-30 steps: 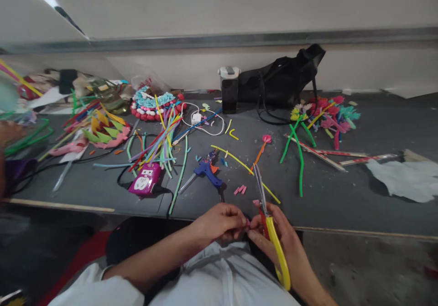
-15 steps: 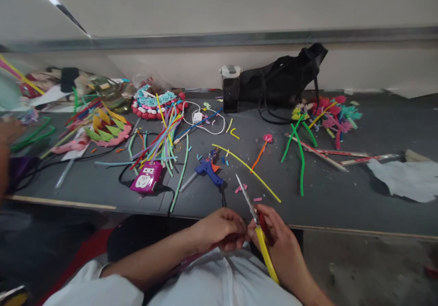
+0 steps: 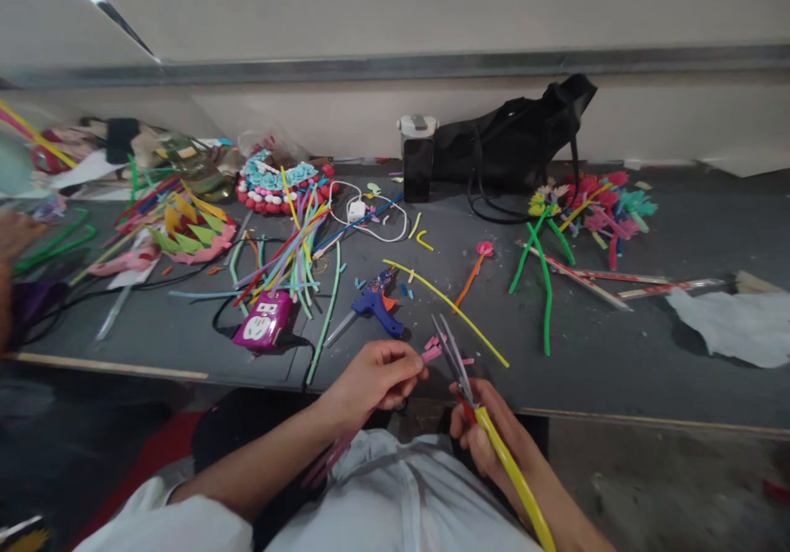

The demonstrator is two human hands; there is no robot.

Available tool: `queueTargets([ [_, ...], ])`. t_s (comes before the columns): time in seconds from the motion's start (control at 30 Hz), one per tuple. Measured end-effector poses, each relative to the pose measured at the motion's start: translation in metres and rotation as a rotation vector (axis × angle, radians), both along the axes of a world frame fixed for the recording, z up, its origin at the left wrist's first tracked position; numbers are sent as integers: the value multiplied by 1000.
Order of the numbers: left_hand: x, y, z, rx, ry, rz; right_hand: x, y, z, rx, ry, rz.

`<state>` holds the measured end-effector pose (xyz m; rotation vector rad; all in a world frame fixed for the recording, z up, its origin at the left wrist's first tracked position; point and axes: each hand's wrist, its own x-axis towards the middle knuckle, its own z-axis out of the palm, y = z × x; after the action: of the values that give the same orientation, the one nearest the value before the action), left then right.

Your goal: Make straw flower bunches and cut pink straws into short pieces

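My left hand (image 3: pixel 374 375) pinches a pink strip (image 3: pixel 430 354) whose long tail trails down past my wrist. My right hand (image 3: pixel 494 437) grips scissors (image 3: pixel 453 359) with a yellow and red handle, blades slightly apart and pointing up and left. The blade tips sit just right of the strip's raised end. Both hands hover over the near edge of the dark grey table (image 3: pixel 617 354), above my lap.
On the table lie a blue glue gun (image 3: pixel 374 303), a magenta power strip (image 3: pixel 263 322), a bundle of coloured strips (image 3: pixel 290 256), a long yellow strip (image 3: pixel 448 301), green stems (image 3: pixel 543 276), craft flowers (image 3: pixel 596 202), a black bag (image 3: pixel 518 145) and white paper (image 3: pixel 737 326). Another person's hand (image 3: pixel 16 235) shows at far left.
Both hands rose from my lap toward the table edge and moved apart. The scissors swung from upright to leaning left, and the strip's end now sticks up beside the blades.
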<state>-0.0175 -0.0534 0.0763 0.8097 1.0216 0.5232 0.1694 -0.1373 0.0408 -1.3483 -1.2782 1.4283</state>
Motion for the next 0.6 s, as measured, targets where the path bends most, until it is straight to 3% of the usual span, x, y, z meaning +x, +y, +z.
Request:
queueTargets([
  [0.17, 5, 0, 0, 19, -13, 7, -2, 2, 4, 24, -58, 123],
  [0.37, 8, -1, -5, 7, -25, -40, 3, 4, -12, 70, -114, 209],
  [0.6, 10, -2, -8, 10, -3, -57, 4, 5, 8, 99, -108, 262],
])
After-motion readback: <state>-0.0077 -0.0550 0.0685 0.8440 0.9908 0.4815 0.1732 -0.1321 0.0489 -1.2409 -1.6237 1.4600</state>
